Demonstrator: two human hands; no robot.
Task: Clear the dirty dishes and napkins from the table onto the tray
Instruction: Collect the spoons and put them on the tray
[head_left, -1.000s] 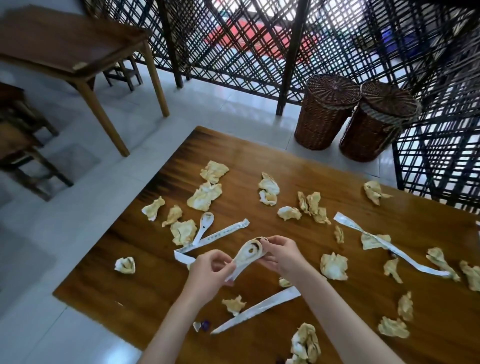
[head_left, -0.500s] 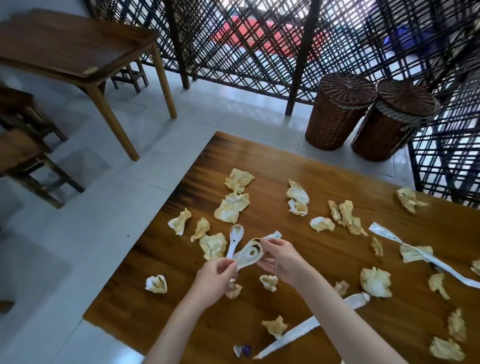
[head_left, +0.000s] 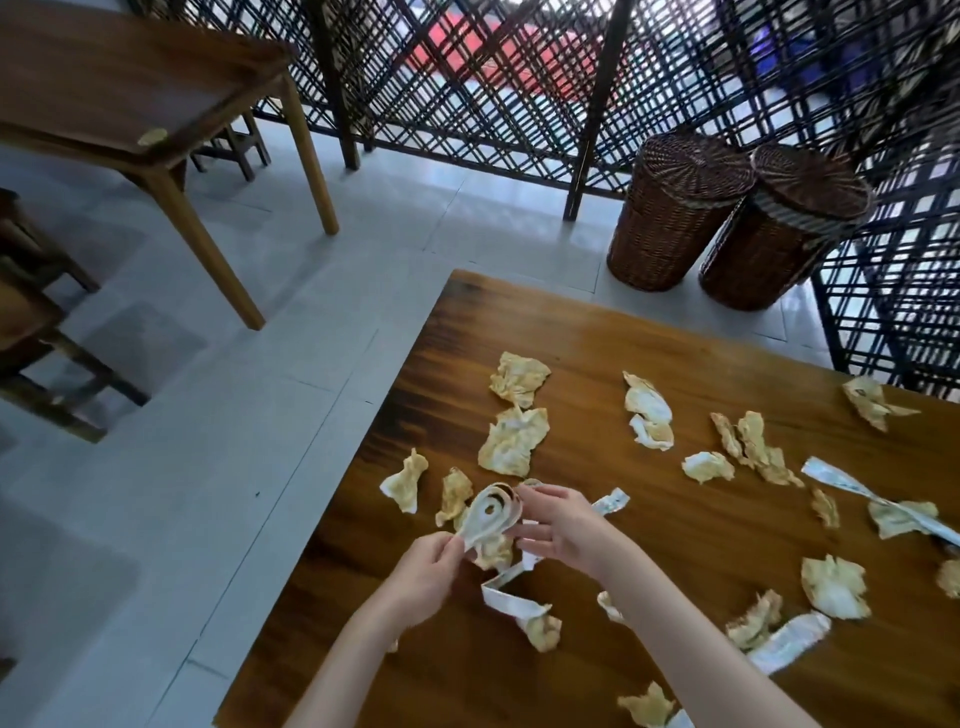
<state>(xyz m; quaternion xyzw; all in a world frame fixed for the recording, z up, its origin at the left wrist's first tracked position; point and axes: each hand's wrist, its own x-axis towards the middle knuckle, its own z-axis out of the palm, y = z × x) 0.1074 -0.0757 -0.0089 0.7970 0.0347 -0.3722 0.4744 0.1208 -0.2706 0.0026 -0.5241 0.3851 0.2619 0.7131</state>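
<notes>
Two bare hands meet above the near left part of the wooden counter (head_left: 649, 353). The left hand (head_left: 423, 574) pinches the handle end of a white spoon (head_left: 488, 514) between thumb and fingers, its grip pressed together on it. The right hand (head_left: 561, 525) holds the spoon's bowl end at about 1 o'clock from the left hand, fingers curled round the rim. The spoon's bowl faces up and shows brown smears along its far edge; it is lifted clear of the counter.

Crumpled, stained napkins (head_left: 511, 441) lie scattered across the counter from 9 o'clock round to 3 o'clock of the hands, some just beside the spoon, others well apart toward the right edge. White paper wrappers (head_left: 841, 480) lie among them: one long strip at 3 o'clock, another (head_left: 506, 597) directly under the hands, a third (head_left: 784, 647) at 5 o'clock.

On the tiled floor at 1 o'clock, beyond the counter's far edge, two lidded wicker baskets (head_left: 670, 218) stand touching each other against a dark lattice screen (head_left: 493, 83). A second wooden table (head_left: 130, 98) stands at 10 o'clock.
</notes>
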